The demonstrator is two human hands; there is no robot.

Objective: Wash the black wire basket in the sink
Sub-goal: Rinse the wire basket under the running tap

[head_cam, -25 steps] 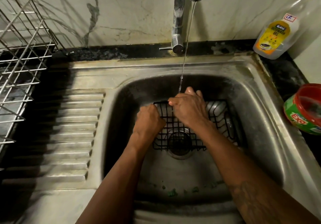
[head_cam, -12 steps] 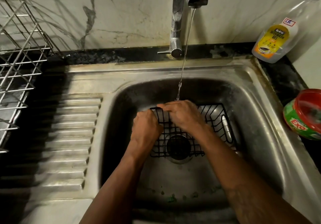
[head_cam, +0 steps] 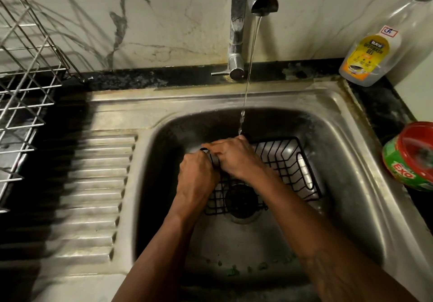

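Ideally, the rubbing goes wire by wire, with the rim turned so the thin stream of water (head_cam: 248, 79) from the chrome tap (head_cam: 236, 43) lands on the stretch under the fingers, since grime likely clings at the crossings. The left hand (head_cam: 196, 177) is curled tight round the rim. The right hand (head_cam: 236, 158) hooks its fingers over the same rim, touching the left, directly below the tap's stream. The black rectangular wire basket (head_cam: 288, 168) sits inside the stainless steel sink (head_cam: 351, 161), below the tap and reaching to its right. Its coated wires look glossy and wet, an oval handle loop closes the end away from the hands, and the dark round drain (head_cam: 241, 201) shows through the grid base.
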